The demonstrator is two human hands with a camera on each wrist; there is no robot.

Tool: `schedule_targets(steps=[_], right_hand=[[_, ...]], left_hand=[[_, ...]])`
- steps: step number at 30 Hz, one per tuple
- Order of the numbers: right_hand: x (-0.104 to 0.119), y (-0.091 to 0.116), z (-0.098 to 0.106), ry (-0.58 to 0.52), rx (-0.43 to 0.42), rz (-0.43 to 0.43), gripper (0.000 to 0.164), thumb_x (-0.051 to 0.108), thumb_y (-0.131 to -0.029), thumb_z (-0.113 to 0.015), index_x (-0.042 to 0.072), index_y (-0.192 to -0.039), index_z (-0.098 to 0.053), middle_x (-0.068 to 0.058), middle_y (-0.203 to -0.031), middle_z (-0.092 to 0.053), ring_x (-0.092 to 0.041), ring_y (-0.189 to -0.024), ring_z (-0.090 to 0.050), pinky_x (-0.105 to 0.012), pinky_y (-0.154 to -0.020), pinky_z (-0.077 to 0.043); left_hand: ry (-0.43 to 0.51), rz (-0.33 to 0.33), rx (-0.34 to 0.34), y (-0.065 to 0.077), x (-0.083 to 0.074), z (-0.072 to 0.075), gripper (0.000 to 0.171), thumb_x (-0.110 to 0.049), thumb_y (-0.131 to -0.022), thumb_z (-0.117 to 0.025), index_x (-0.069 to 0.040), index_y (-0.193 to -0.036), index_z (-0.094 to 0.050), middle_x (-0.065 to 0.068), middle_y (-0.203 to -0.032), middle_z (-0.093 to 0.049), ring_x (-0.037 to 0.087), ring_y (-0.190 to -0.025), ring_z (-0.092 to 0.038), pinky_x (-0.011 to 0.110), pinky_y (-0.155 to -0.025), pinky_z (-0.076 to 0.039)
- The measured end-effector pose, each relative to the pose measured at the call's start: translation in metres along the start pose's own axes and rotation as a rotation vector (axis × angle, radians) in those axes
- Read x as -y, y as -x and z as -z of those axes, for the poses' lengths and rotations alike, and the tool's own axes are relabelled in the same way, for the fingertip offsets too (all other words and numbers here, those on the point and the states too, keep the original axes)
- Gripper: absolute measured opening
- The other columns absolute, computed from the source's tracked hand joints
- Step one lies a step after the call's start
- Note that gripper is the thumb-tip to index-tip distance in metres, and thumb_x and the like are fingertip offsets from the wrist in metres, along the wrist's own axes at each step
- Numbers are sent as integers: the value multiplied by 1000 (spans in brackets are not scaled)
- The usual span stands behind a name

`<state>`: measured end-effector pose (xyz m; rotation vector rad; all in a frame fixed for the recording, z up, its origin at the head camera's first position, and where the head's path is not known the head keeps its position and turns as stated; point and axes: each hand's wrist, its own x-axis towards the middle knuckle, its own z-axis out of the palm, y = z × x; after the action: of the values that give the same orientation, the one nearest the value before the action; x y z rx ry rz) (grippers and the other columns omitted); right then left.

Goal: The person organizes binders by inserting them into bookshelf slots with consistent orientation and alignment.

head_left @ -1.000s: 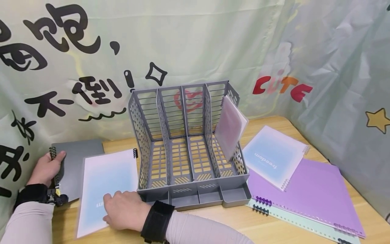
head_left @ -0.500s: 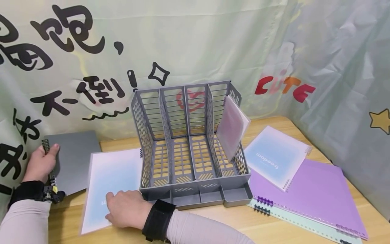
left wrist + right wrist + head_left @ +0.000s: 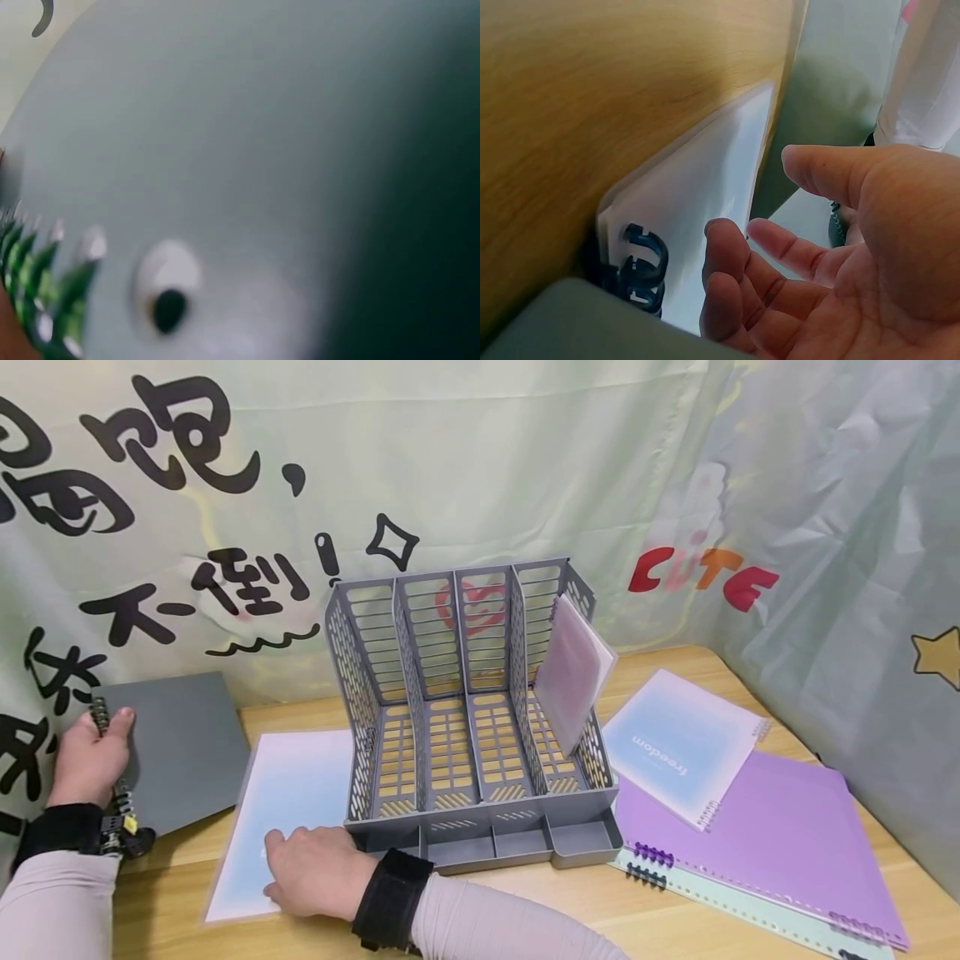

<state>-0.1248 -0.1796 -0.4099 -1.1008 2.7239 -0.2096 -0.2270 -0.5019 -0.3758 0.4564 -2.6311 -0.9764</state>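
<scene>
My left hand (image 3: 90,756) grips the coil-bound edge of a grey spiral notebook (image 3: 176,752), its thumb over the cover. In the left wrist view the grey cover (image 3: 247,135) fills most of the picture, with the green-tinted coil (image 3: 45,285) at lower left. On the wooden table beside it lies a white-and-blue spiral notebook (image 3: 292,785), partly hidden by a grey desk organizer (image 3: 442,810). Over its lower part is my right hand (image 3: 318,872). The right wrist view shows that hand (image 3: 840,255) with loosely bent fingers and nothing between them, close to the notebook (image 3: 697,202).
A small pinkish notebook (image 3: 573,677) leans in the organizer's rightmost compartment. To the right lie a "freedom" notebook (image 3: 675,743), a purple notebook (image 3: 772,835) and a mint-green one (image 3: 750,897) in an overlapping pile. A printed curtain (image 3: 480,460) hangs behind the table.
My left hand has drawn the grey notebook leftward, away from the white-and-blue one. The white-and-blue notebook has shifted right, its coil now hidden by the organizer. My right hand has barely moved.
</scene>
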Motion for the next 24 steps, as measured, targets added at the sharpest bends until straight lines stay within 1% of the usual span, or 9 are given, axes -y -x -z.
schedule_targets(steps=[2,6,11,13,17,20,24], right_hand=[[0,0,0,-1,4,2,29,51,-91,-58,29,-108,-52,11,-75,-56,-5,-58,-53,-26,-44,-44],[0,1,1,-1,4,2,29,51,-91,-58,29,-109,-52,11,-75,-56,-5,-58,-53,-26,-44,-44],[-1,2,1,-7,1,-2,29,51,-91,-58,29,-109,-51,11,-75,-56,-5,-59,-54,-26,-45,-44],[-1,3,1,-10,-3,-2,29,51,-91,-59,29,-108,-51,10,-75,-56,-5,-60,-54,-26,-44,-44],[-1,3,1,-12,-10,-2,30,50,-90,-59,28,-109,-51,10,-77,-57,-5,-61,-55,-26,-45,-44],[-1,3,0,-9,-7,-8,31,51,-90,-59,29,-111,-52,10,-79,-58,-5,-62,-56,-26,-46,-44],[0,2,-1,-5,-5,-12,32,51,-90,-59,29,-113,-52,10,-80,-58,-5,-63,-56,-27,-45,-44]], left_hand=[[-9,5,0,0,0,2,49,-48,-101,-35,0,-88,-36,18,-86,-35,25,-69,-35,31,-55,-33],[2,7,-19,2,0,5,49,-47,-101,-36,0,-87,-35,18,-83,-34,22,-68,-35,30,-54,-34],[-1,-4,-58,3,0,8,48,-45,-101,-35,0,-87,-35,19,-87,-35,26,-71,-34,29,-54,-33],[-8,2,-78,4,-1,8,48,-46,-101,-35,0,-86,-35,19,-87,-35,27,-71,-34,30,-53,-33],[-15,21,-132,4,-1,7,47,-45,-102,-35,-1,-86,-36,18,-87,-36,28,-72,-33,33,-57,-31],[-1,47,-154,2,0,6,46,-46,-102,-36,-2,-88,-36,17,-89,-37,28,-74,-33,35,-60,-30],[19,73,-163,3,-2,9,46,-47,-101,-36,-3,-89,-37,16,-89,-36,26,-74,-32,35,-61,-29]])
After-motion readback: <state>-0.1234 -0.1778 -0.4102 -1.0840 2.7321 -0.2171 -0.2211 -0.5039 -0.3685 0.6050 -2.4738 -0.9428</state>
